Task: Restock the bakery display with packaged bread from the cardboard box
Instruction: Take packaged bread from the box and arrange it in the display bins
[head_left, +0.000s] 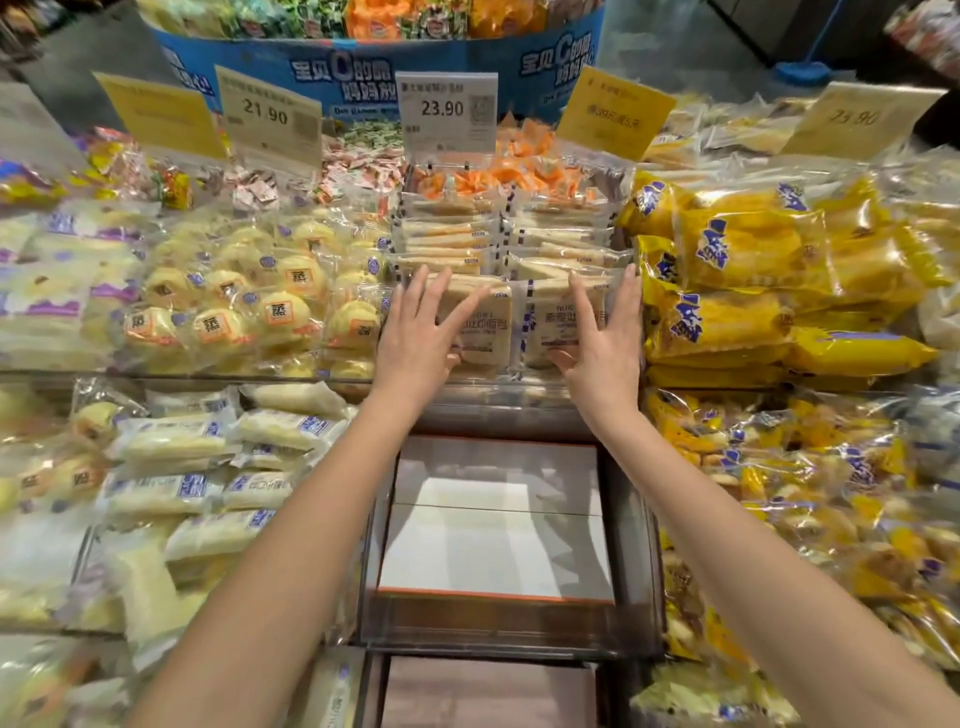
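Two clear packs of sliced bread stand at the front of the middle upper bin, the left pack (480, 325) and the right pack (558, 322). Behind them lie rows of the same packs (498, 236). My left hand (423, 325) rests with straight, spread fingers on the left pack's front and left side. My right hand (602, 332) lies flat with straight fingers against the right pack's front and right side. Both hands sit on the packs without curling round them. No cardboard box is in view.
Below the hands a clear plastic bin (498, 618) shows only its white floor. Round steamed buns (234, 306) fill the left bin, yellow bread bags (753, 291) the right. Price signs (447, 111) stand behind. White packs (208, 467) lie lower left.
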